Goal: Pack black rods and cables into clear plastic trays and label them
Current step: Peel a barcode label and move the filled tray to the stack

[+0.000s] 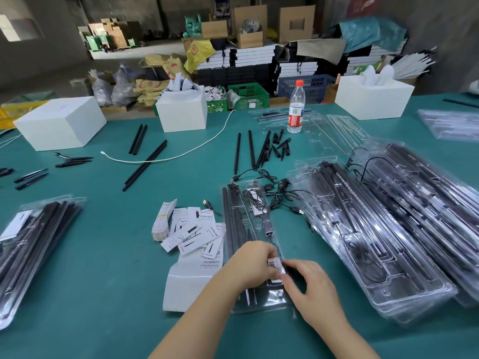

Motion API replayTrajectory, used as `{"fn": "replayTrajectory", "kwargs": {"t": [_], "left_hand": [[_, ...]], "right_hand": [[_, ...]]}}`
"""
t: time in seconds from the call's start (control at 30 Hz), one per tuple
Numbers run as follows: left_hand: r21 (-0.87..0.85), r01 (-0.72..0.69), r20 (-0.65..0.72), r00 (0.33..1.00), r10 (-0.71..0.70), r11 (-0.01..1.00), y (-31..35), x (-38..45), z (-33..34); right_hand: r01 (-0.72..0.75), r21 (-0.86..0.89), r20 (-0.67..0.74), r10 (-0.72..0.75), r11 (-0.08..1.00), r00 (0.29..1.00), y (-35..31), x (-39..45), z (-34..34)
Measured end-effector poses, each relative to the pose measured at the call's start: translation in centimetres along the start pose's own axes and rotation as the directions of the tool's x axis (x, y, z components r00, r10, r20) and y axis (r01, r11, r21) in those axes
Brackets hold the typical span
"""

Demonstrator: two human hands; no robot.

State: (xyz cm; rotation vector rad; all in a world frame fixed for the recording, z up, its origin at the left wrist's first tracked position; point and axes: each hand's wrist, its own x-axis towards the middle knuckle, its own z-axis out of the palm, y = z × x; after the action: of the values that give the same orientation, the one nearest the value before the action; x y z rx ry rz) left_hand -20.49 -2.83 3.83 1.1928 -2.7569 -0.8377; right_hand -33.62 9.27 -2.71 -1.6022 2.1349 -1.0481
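Pinching one barcode label [275,263] between both hands, left hand [252,265] and right hand [309,286] hovered over clear tray [255,304]; bare worktop [103,281] lay leftward.

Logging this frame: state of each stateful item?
left hand: pinching barcode label
right hand: pinching the same label
clear tray: loaded with rods, under both hands
water bottle: upright, capped
white cable: loose, unplugged
white box: open, stuffed
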Motion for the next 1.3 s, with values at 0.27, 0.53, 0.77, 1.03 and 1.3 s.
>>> {"fn": "replayTrajectory", "kwargs": {"t": [0.27, 0.53, 0.77, 1.03, 1.3], "left_hand": [[-0.05, 0.085, 0.005, 0.996, -0.085, 0.995, -0.3, 0.1, -0.4], [-0.029, 0.222, -0.131, 0.966, -0.224, 0.975, -0.4, 1.8, -0.1], [-0.049, 0.196, -0.19, 0.961, -0.202, 0.979, -0.7, 1.6, 0.4], [-0.07, 0.074, -0.024, 0.997, -0.076, 0.995, -1.7, -0.7, 1.2], [-0.136, 0.126, -0.076, 0.988, -0.137, 0.983, -1.7, -0.2, 1.0]], "right_hand": [[0.002, 0.009, 0.002, -0.002, 1.0, 1.0, 0.0, -0.2, -0.1], [-0.022, 0.023, 0.015, 0.022, 0.999, 1.0, 0.0, -0.3, -0.2], [-0.03, 0.01, 0.012, 0.03, 0.999, 0.999, 0.0, -0.3, -0.1], [-0.033, 0.004, 0.011, 0.033, 0.999, 0.999, 0.1, -0.2, 0.0], [-0.029, -0.005, 0.017, 0.029, 1.0, 0.999, 0.1, -0.2, -0.1]]}}
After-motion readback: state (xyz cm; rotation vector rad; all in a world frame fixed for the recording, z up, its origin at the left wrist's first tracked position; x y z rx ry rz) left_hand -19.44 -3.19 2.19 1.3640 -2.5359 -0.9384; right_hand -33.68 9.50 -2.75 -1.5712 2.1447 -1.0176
